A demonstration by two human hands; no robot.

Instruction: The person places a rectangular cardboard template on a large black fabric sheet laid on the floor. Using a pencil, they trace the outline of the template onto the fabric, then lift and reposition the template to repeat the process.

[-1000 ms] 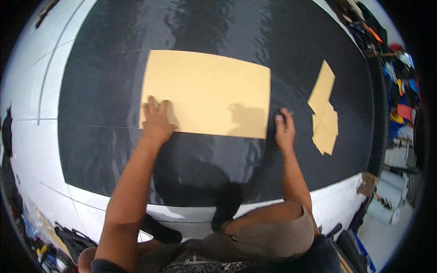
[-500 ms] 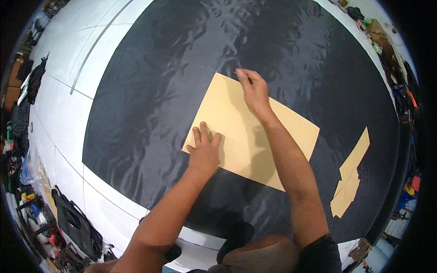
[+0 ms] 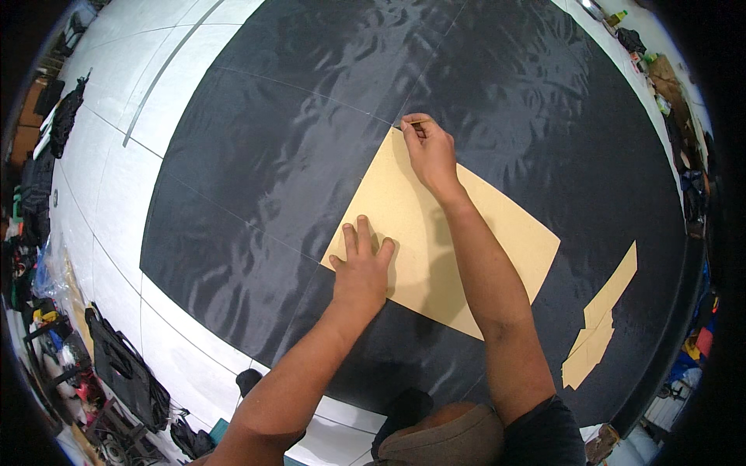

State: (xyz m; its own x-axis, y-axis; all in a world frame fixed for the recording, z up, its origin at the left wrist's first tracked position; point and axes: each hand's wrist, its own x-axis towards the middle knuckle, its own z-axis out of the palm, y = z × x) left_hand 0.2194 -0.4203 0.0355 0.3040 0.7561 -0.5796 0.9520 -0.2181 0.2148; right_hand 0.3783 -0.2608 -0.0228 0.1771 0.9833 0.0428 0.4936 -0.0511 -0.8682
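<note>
A flat tan cardboard sheet [image 3: 420,241] lies on black shiny fabric [image 3: 256,186], set at an angle to me. My left hand [image 3: 362,268] presses flat near its left corner, fingers spread. At the sheet's far corner, my right hand [image 3: 430,155] pinches a thin, light-coloured stick [image 3: 420,121]; whether it is a pencil or chalk I cannot make out. Its lower end is hidden by the fingers. Thin pale lines run across the fabric and meet close to that corner.
Several smaller tan cardboard pieces [image 3: 594,342] overlap on the fabric at the right. White surface [image 3: 101,210] borders the fabric on the left. A black bag [image 3: 128,365] lies at lower left. Assorted clutter lines both outer sides.
My right hand has come closer to the sheet's far corner with the stick. My left hand stays spread on the sheet. The whole view has shifted slightly.
</note>
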